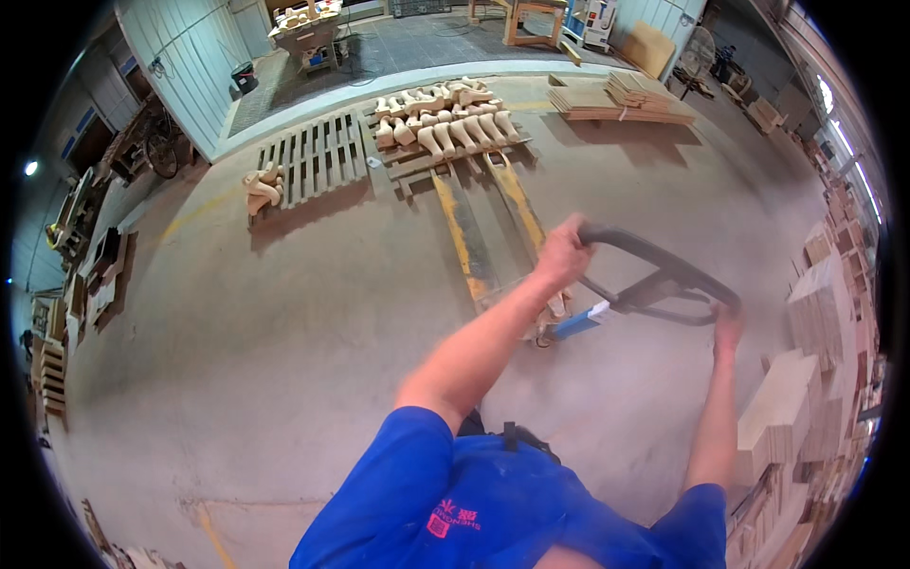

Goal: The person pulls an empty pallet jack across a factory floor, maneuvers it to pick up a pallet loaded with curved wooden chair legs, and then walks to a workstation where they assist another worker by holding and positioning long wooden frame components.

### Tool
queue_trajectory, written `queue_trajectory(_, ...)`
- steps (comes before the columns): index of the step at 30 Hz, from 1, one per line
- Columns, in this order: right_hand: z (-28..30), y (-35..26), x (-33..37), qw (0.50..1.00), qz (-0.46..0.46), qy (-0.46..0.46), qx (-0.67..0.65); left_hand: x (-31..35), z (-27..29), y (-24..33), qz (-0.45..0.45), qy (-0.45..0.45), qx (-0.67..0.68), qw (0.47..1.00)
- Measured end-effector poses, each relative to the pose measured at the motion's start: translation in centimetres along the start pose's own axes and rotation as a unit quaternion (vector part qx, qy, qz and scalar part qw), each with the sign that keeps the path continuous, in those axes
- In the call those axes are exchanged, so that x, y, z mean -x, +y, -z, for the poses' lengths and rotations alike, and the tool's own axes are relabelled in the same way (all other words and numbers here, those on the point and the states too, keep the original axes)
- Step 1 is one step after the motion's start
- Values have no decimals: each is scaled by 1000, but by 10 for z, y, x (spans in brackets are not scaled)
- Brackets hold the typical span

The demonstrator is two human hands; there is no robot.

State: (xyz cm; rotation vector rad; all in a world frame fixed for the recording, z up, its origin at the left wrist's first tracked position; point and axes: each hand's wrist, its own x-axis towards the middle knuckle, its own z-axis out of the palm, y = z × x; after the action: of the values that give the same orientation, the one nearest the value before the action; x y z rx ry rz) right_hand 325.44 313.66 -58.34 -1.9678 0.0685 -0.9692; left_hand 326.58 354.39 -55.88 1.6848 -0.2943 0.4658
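Note:
Both my hands grip the dark looped handle (654,258) of a pallet jack. My left hand (566,251) is closed round the handle's left end. At its right end, my right hand (728,327) is wrapped round the grip, slightly blurred. The jack's worn yellow forks (461,232) stretch ahead along the floor. Their tips lie at the near edge of a wooden pallet (417,169); whether they reach under it I cannot tell. Curved wooden furniture legs (464,133) are stacked on that pallet. A blue part (580,322) of the jack shows below the handle.
Left of the loaded pallet lies a slatted pallet (313,156) with a few curved wooden pieces (263,188) at its corner. Flat boards (621,100) are stacked at the back right. Piles of cut wood (782,408) line my right side. A metal door (175,71) stands back left.

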Motion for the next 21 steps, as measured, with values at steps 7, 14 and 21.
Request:
queue_trajectory(7,-27,-27,-19,994,106,-32,22,64,56,50,-22,8,-13,1000)
queue_trajectory(14,-35,-182,-19,986,125,-102,-52,124,127,145,-49,54,-24,997)
queue_trajectory(21,-36,-342,31,952,248,-140,-108,208,236,250,-18,184,5,983)
